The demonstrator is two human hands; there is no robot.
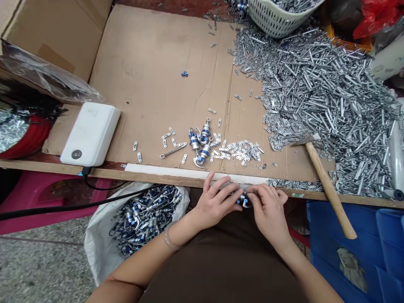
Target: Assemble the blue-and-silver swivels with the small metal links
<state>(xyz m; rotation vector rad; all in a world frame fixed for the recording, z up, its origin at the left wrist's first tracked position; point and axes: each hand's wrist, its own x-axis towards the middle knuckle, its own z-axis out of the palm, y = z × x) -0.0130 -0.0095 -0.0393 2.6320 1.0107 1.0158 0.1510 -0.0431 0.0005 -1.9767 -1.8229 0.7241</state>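
Between my two hands, at the table's front edge, is a blue and silver metal hook fitting (244, 201), mostly covered by fingers. My left hand (216, 202) grips it from the left with thumb and forefinger, its other fingers fanned toward the edge. From the right, my right hand (269, 206) pinches it with bent fingers. Beyond my hands on the cardboard, several similar hook fittings (204, 134) lie in a cluster. Small two-holed metal plates (248, 151) are scattered beside them, and a single eye bolt (173, 151) lies to their left.
A large heap of eye bolts (328, 84) covers the right side, with a hammer (328, 185) overhanging the edge. A white basket (271, 19) stands behind. At left are a white power bank (90, 134) and a cardboard box (59, 33). Below hangs a sack (97, 235) of hook fittings.
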